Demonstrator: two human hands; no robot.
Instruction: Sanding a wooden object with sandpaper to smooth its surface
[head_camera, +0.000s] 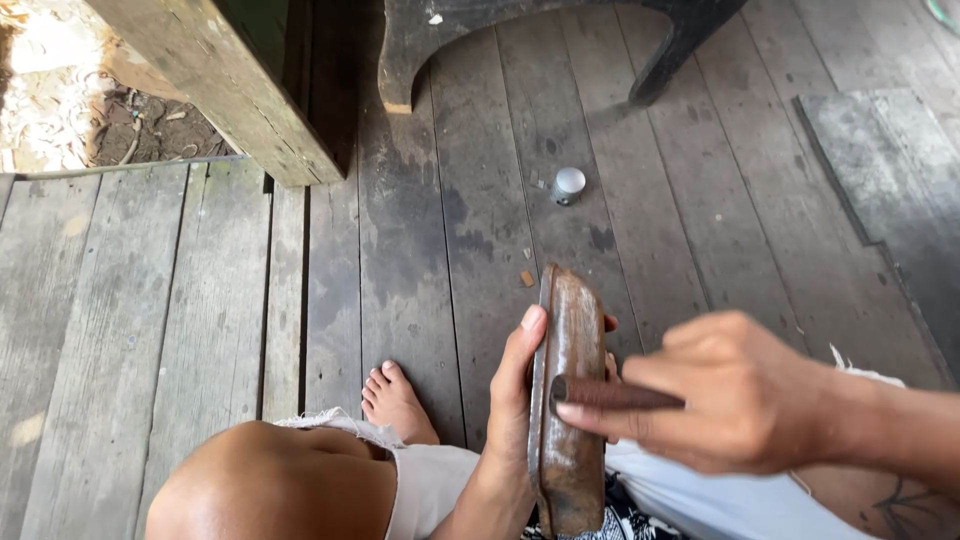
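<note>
Behind the wooden piece, the left hand fingers hide.

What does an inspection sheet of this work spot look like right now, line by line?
Surface: worn grey plank floor, stained dark in the middle.
Job's things: brown oblong block held upright; dark rod laid against its face.
Clutter: small white cap and a chip on the planks.
Grippers: left hand grips the block; right hand pinches the rod.
Cables: nothing seen.
Surroundings: wooden post, dark furniture legs, bare foot.
</note>
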